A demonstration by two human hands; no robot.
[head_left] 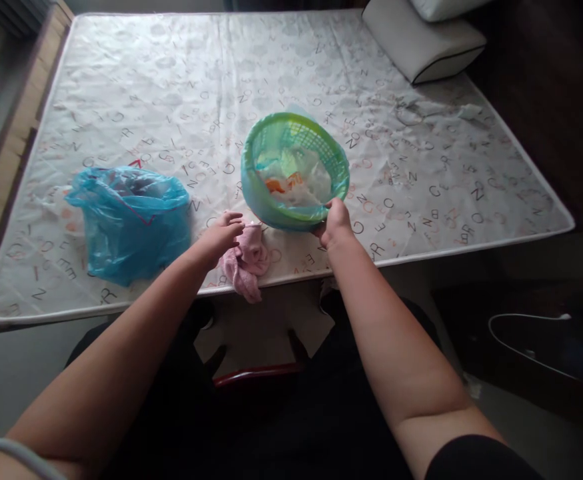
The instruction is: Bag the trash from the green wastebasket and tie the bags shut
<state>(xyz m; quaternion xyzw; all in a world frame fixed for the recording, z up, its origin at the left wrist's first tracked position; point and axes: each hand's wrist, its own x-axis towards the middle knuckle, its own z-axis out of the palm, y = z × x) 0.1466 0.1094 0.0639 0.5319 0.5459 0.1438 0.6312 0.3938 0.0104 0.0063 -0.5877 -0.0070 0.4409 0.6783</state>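
Green basket (327, 143) at 12 o'clock from the centre of the view, over the patterned mattress (171, 80), with mouth tilted toward 6 o'clock. Held by the right hand (335, 223) at 5 o'clock of the rim: thumb above, fingers apparently curled underneath, in a narrow grip. At 7 o'clock from the basket, left hand (224, 235) with fingers loosely spread and holding nothing visible, beside the pink cloth (251, 250); cannot tell if touching or just above. At 9 o'clock, blue plastic bag (136, 230), mouth upward, apart from the basket. Between 1 and 2 o'clock, 2 white pillows (416, 47), the upper cut off by the view.

About progress, by judgement: somewhere in the middle. Already done: plastic liner (250, 180) fitted in the basket and over the rim, crumpled wrappers (296, 183) lying inside. Left, as it seems: release of the basket from the right hand. Cloth and bag both outside of the basket; exact remaining amount not possible to say.
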